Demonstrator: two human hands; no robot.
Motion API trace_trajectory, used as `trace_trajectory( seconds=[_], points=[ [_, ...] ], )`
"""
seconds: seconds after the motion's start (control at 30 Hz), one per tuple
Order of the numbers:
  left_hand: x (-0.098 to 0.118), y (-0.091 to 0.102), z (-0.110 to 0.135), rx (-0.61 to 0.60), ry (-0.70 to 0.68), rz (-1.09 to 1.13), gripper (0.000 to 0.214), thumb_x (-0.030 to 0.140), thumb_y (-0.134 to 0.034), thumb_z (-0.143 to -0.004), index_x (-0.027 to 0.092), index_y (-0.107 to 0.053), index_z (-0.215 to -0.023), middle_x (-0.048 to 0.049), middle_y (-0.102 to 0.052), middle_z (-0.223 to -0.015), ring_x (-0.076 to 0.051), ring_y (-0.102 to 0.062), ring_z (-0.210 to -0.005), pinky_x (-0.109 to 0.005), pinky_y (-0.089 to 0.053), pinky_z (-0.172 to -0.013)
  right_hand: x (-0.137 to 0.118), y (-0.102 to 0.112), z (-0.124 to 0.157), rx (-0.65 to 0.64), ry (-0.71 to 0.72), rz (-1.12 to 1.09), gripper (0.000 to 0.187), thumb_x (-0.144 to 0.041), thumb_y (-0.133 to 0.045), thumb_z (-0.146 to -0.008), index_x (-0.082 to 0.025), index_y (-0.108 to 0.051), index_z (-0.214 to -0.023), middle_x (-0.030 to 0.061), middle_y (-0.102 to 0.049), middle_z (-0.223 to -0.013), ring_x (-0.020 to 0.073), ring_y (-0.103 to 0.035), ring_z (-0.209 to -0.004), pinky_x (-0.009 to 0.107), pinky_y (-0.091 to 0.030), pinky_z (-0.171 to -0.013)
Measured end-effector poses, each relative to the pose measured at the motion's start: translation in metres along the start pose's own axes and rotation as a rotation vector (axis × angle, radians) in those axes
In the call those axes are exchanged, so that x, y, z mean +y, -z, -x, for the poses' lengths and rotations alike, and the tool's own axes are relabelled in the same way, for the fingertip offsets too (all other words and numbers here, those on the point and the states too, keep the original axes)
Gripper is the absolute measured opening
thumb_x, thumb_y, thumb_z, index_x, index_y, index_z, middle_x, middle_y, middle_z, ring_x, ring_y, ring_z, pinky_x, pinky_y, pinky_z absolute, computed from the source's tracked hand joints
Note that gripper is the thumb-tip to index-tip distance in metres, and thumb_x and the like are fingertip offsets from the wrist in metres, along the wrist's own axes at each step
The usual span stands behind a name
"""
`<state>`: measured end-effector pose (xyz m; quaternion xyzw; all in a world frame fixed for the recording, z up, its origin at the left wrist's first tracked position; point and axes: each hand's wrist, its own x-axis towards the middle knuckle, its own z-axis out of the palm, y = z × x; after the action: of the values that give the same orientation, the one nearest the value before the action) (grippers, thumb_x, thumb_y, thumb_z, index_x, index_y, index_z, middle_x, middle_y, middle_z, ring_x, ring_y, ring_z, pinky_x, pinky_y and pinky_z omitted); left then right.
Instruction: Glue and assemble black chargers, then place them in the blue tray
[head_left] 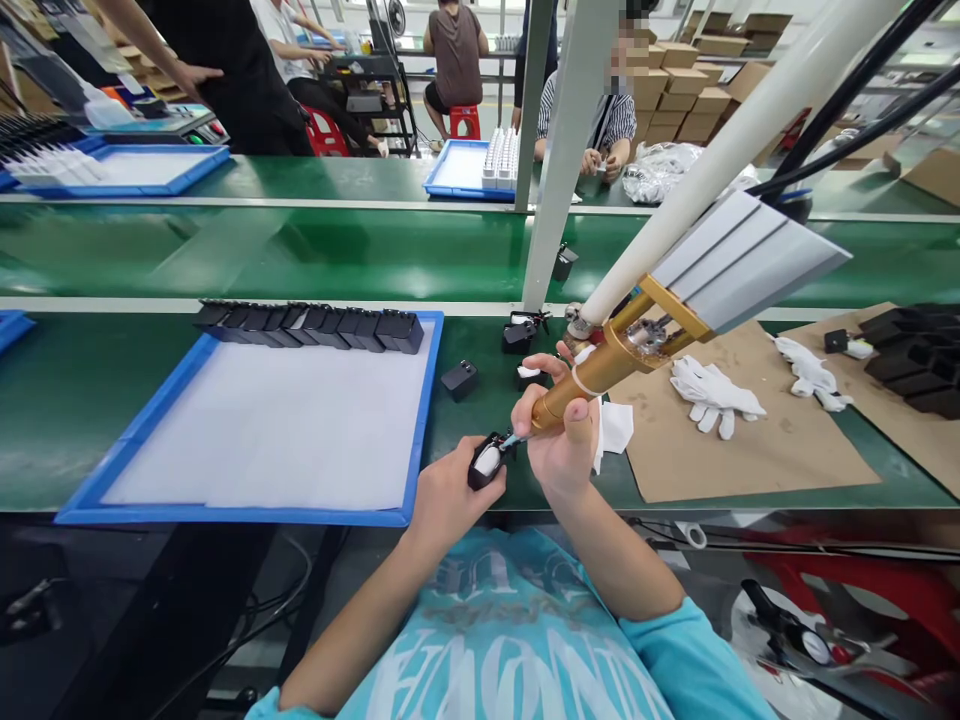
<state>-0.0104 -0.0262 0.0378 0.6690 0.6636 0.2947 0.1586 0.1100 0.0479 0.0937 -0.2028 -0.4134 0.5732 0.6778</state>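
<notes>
My left hand (452,490) grips a small black plastic housing (477,478) with a white oval part (488,460) in its open face. Wrapped round a gold-coloured cylindrical tool (589,383), my right hand (561,450) holds it at a slant. The tool's thin pale-blue tip (511,441) reaches the upper edge of the housing; whether it touches is too small to tell. Behind the right fingers, another black housing with a white part (531,375) is partly hidden. A closed black housing (460,380) lies left of it, and one with wires (519,333) stands farther back.
A blue-rimmed white tray (426,430) on the left bears a row of black housings (322,326). Cardboard (757,460) with white gloves (716,393) lies right. A white post (553,160) and slanted pole (720,150) rise ahead. A co-worker (589,125) sits across the green conveyor (300,250).
</notes>
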Motion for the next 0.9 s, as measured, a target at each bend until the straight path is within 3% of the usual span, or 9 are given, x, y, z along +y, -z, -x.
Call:
trace_trajectory(
  seconds=[0.27, 0.57, 0.7, 0.9],
  points=[
    [-0.009, -0.017, -0.004, -0.005, 0.029, 0.100, 0.034, 0.031, -0.062, -0.085, 0.023, -0.056, -0.118, -0.0023, -0.073, -0.097, -0.020, -0.070, -0.083, -0.029, -0.051, -0.074, 0.001, -0.008, 0.003, -0.003, -0.026, -0.018, 0.042, -0.058, -0.060, -0.080, -0.029, -0.045, -0.106, 0.0031, -0.060, -0.110, 0.0053, -0.049, -0.044, 0.024, -0.035, -0.040],
    [-0.005, -0.026, -0.010, 0.044, -0.019, 0.413, 0.038, 0.031, -0.066, -0.080, 0.021, -0.056, -0.116, -0.0059, -0.070, -0.110, -0.022, -0.067, -0.098, -0.033, -0.054, -0.081, 0.000, -0.017, 0.007, -0.041, -0.056, -0.037, 0.042, -0.060, -0.062, -0.078, -0.028, -0.049, -0.102, 0.0029, -0.059, -0.107, 0.0058, -0.050, -0.043, 0.025, -0.035, -0.039],
    [-0.004, -0.027, -0.010, 0.051, -0.022, 0.417, 0.038, 0.031, -0.066, -0.080, 0.021, -0.056, -0.115, -0.0049, -0.070, -0.107, -0.022, -0.068, -0.095, -0.032, -0.054, -0.078, 0.000, -0.016, 0.007, -0.045, -0.051, -0.026, 0.041, -0.062, -0.061, -0.078, -0.027, -0.047, -0.096, 0.0025, -0.059, -0.105, 0.0052, -0.048, -0.042, 0.025, -0.035, -0.038],
    [-0.014, -0.026, -0.011, 0.053, -0.083, 0.241, 0.034, 0.028, -0.065, -0.082, 0.022, -0.058, -0.115, -0.0045, -0.069, -0.103, -0.022, -0.065, -0.093, -0.034, -0.052, -0.081, 0.000, -0.014, 0.004, -0.015, -0.040, -0.080, 0.050, -0.068, -0.054, -0.077, -0.030, -0.047, -0.109, 0.0035, -0.057, -0.110, 0.0070, -0.049, -0.043, 0.027, -0.037, -0.037]
  ],
)
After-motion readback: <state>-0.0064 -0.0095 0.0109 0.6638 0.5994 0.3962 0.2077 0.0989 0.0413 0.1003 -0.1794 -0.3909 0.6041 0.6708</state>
